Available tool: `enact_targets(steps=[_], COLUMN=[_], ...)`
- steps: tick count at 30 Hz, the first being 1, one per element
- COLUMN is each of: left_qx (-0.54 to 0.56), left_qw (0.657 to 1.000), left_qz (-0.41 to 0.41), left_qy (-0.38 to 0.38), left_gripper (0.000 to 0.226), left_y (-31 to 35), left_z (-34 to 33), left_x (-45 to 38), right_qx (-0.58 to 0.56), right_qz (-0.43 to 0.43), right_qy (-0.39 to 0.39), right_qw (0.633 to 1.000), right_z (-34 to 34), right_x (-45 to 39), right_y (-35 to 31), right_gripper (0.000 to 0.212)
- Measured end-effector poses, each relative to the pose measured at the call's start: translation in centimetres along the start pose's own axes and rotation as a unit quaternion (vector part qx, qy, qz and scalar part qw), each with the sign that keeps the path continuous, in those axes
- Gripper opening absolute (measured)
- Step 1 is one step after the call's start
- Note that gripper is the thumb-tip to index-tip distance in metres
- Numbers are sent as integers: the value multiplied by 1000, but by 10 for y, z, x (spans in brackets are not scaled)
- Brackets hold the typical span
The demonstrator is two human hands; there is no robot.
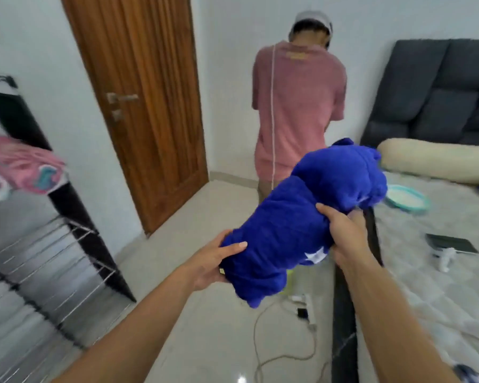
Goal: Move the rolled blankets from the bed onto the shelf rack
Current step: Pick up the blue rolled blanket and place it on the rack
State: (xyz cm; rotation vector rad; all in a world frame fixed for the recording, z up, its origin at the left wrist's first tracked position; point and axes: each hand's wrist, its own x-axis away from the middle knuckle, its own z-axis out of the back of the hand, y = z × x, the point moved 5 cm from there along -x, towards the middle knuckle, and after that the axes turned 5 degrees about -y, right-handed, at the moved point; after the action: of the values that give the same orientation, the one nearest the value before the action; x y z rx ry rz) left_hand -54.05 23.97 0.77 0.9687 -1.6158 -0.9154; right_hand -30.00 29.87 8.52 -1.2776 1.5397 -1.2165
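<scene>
**Blue roll in mid-air, loose at the far end**

The shelf rack (53, 244) fills the left of the frame, its wire tiers blurred, a pink bundle (25, 164) on its top. The bed (440, 258) lies at the right. Between them, over the floor at centre, hangs the rolled blue blanket (304, 217). Its risk: the roll bulges and sags at both ends, so it may unroll or slip on the way, and a person in a pink shirt (299, 106) stands just beyond it. A cable (274, 355) trails on the floor below, a possible snag underfoot.

The left hand (213, 261) cups the lower end, fingers curled around it. The right hand (343, 230) pinches a fold at the middle, seemingly tight.
</scene>
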Motion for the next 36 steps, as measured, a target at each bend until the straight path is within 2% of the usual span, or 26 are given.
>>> enact_targets(steps=[3, 8, 13, 16, 19, 23, 28, 32, 36], left_qx=[53, 133, 239, 292, 312, 326, 334, 334, 327], left_qw=[995, 973, 918, 879, 842, 798, 764, 736, 726], left_qz=[-38, -95, -150, -179, -199, -214, -224, -224, -237], left_qy=[71, 162, 279, 332, 393, 459, 505, 544, 557], left_gripper=[48, 55, 56, 42, 47, 33, 43, 34, 36], left_y=[-1, -4, -25, -33, -35, -26, -23, -15, 1], left_z=[87, 197, 278, 323, 371, 432, 499, 534, 569], left_x=[59, 150, 226, 256, 275, 282, 283, 292, 303], right_qx=[38, 72, 109, 112, 106, 93, 131, 152, 186], right_qz=[17, 54, 75, 99, 117, 151, 168, 169, 193], right_qy=[-101, -267, -412, -498, -563, -619, -674, -689, -671], right_qw=[994, 959, 901, 854, 811, 765, 707, 688, 692], right_z=[-116, -287, -428, -502, -567, -641, -719, -769, -818], right_x=[25, 85, 153, 196, 227, 250, 270, 286, 292], right_y=[7, 14, 38, 54, 69, 85, 115, 130, 133], right_gripper=[63, 55, 61, 61, 59, 58, 59, 60, 53])
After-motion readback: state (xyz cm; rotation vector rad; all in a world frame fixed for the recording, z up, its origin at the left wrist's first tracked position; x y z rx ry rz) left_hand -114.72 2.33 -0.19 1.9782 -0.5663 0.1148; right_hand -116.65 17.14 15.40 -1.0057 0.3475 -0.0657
